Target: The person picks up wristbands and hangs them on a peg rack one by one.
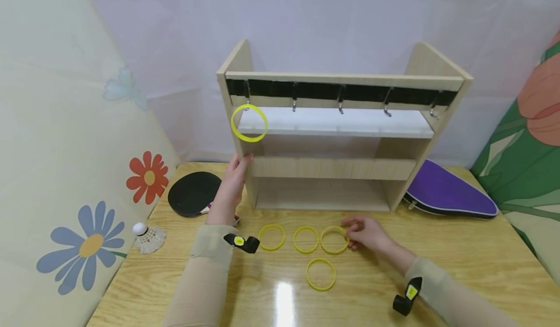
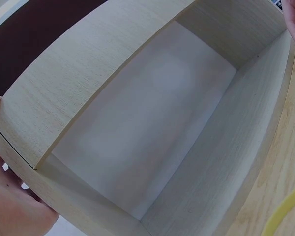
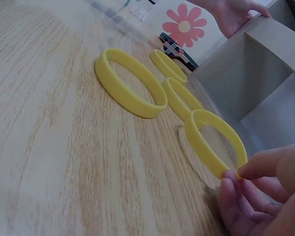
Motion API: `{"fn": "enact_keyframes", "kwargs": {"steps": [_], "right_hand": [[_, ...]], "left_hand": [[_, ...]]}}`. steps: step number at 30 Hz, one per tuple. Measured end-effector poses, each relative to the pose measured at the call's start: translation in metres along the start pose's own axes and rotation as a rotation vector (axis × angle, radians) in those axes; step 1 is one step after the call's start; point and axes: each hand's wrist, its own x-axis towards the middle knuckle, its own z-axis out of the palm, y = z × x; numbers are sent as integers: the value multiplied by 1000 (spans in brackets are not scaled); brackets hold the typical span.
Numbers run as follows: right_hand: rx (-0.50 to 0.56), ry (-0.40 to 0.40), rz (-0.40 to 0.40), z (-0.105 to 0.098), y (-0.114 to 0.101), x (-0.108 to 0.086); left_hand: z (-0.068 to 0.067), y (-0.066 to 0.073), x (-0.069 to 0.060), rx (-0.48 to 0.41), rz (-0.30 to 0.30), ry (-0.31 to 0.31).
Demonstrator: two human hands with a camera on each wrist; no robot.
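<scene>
My left hand (image 1: 231,183) grips the left side panel of a small wooden shelf unit (image 1: 334,168); the left wrist view shows the thumb at the front and fingers behind the panel. Over the table, my right hand (image 1: 369,233) pinches the edge of a yellow ring (image 3: 205,150) between thumb and fingers. That ring is tilted, partly raised off the wood. Three more rings lie flat nearby: a left one (image 1: 271,249), a middle one (image 1: 306,252) and a front one (image 1: 321,288). Another yellow ring (image 1: 250,139) hangs from the leftmost hook (image 1: 247,91).
Several metal hooks (image 1: 341,99) line the shelf's black strip. A black round paddle (image 1: 194,192) and a shuttlecock (image 1: 148,239) lie on the table (image 1: 175,278) at left. A purple case (image 1: 450,193) lies right of the shelf. A pale cloth hangs behind.
</scene>
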Motion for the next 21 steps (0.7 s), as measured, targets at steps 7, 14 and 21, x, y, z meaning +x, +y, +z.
{"fn": "enact_keyframes", "kwargs": {"steps": [7,14,21], "right_hand": [[83,-13,-5,-3,-4,-3],[110,-6,-9,-6,-10,-5],[137,12,-3,-8,-19,-7]], "left_hand": [[-1,0,0,0,1,-5],[-1,1,0,4,0,-5],[1,2,0,7,-4,0]]}}
